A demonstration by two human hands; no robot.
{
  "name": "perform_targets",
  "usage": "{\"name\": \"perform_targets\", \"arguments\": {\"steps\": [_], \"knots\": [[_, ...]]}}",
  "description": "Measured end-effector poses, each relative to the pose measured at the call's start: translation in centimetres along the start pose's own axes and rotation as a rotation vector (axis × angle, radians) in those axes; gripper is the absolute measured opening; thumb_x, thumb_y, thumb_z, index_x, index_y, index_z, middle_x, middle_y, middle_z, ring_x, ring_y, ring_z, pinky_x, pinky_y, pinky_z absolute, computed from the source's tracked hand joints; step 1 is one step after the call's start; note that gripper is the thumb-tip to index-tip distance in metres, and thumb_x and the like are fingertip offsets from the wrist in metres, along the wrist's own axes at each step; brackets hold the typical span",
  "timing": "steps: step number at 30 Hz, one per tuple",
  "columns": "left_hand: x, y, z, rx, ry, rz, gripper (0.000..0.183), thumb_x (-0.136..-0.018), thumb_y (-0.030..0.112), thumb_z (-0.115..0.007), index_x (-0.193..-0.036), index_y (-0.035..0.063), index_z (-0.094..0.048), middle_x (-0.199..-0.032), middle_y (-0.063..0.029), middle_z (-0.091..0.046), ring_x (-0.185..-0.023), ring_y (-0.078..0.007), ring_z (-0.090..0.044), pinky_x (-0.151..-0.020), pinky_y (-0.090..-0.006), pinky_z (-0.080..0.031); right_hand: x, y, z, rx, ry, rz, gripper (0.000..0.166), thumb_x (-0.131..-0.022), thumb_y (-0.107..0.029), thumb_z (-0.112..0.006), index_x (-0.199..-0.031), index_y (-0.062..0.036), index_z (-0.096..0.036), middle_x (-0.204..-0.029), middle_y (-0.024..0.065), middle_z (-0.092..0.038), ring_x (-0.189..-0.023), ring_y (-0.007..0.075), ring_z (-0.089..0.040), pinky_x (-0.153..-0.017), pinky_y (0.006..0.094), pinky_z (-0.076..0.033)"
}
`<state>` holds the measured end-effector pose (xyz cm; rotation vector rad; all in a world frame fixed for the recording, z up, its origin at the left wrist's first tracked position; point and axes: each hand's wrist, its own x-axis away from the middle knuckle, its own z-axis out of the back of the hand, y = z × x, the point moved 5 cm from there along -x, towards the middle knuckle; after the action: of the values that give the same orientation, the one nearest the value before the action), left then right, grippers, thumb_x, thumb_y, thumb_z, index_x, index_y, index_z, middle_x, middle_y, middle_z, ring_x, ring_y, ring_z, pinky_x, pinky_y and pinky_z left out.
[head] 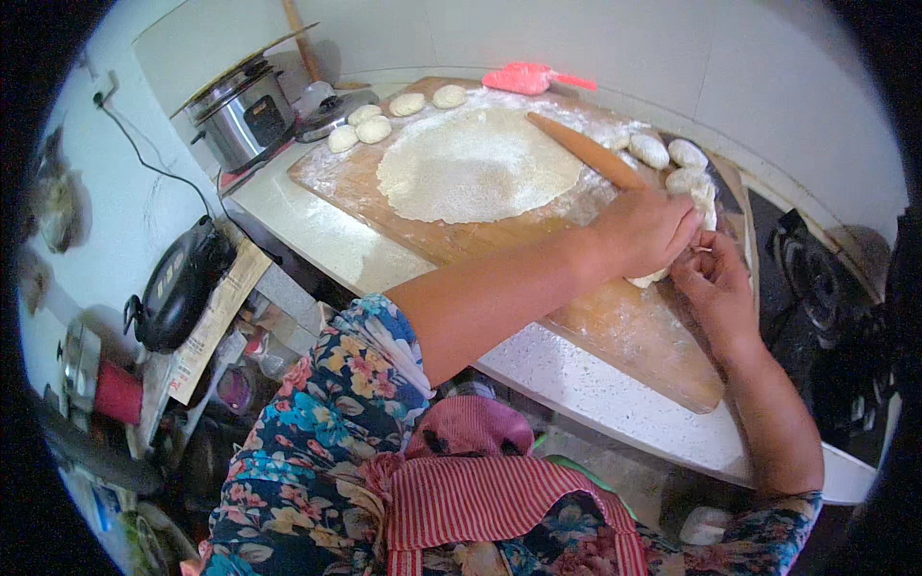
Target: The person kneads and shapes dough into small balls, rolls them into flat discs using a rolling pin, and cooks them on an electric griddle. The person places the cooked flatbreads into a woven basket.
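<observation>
My left hand reaches across the floured wooden board, its fingers curled over pale dough that shows beneath it. Close against it, my right hand has bent fingertips pinched around a small bit of the dough. Much of the dough between the hands is hidden. A wooden rolling pin lies with its near end against or behind my left hand; which, I cannot tell. Its far tip rests over the edge of a large, thin round dough sheet. Floured dough pieces sit just beyond my hands.
Several dough balls line the board's far left. A red scoop lies at the back by the wall. A steel cooker and a glass lid stand left. To the right is a black gas stove.
</observation>
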<state>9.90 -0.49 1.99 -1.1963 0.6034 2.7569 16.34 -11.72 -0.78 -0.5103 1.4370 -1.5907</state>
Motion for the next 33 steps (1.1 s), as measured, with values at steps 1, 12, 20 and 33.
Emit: {"name": "perform_targets", "arguments": {"steps": [1,12,20,33], "knots": [[0.2,0.2,-0.1,0.009,-0.017,0.006,0.033,-0.097,0.026,-0.040,-0.088,-0.0016,-0.056,-0.077,-0.0249,-0.061,-0.074,-0.0451,-0.059,-0.067,-0.0519,-0.046,-0.1,0.0,0.1,-0.003,0.023,0.004,0.030,-0.081,-0.001,-0.067,-0.107,-0.0021,-0.053,-0.083,-0.0007,-0.055,-0.071,0.0065,-0.051,-0.065,0.0217,-0.044],[2.5,0.8,1.9,0.414,0.161,0.706,0.054,-0.098,0.038,-0.027,-0.100,-0.0069,-0.056,-0.101,-0.0310,-0.059,-0.098,-0.0459,-0.055,-0.087,-0.0500,-0.041,2.0,-1.3,-1.4,0.280,-0.220,0.108,0.039,-0.079,0.005,-0.066,-0.111,-0.0065,-0.046,-0.084,-0.0004,-0.054,-0.075,0.0066,-0.052,-0.064,0.0208,-0.043],[1.7,2.9,1.1,0.068,0.108,0.462,0.042,-0.098,0.031,-0.034,-0.087,-0.0012,-0.057,-0.084,-0.0277,-0.060,-0.084,-0.0460,-0.057,-0.076,-0.0530,-0.043,1.2,-1.4,-2.1,0.088,-0.079,0.160,0.051,-0.075,0.002,-0.070,-0.118,-0.0035,-0.044,-0.090,0.0038,-0.057,-0.074,0.0098,-0.054,-0.064,0.0249,-0.046],[-0.8,-0.9,-0.4,-0.019,-0.068,0.079,0.040,-0.099,0.030,-0.036,-0.086,-0.0012,-0.057,-0.078,-0.0258,-0.060,-0.076,-0.0450,-0.057,-0.068,-0.0490,-0.045,0.2,-0.1,0.1,0.249,-0.045,0.042,0.044,-0.076,-0.013,-0.073,-0.114,-0.0016,-0.052,-0.067,0.0033,-0.056,-0.060,0.0107,-0.053,-0.054,0.0263,-0.043]]}}
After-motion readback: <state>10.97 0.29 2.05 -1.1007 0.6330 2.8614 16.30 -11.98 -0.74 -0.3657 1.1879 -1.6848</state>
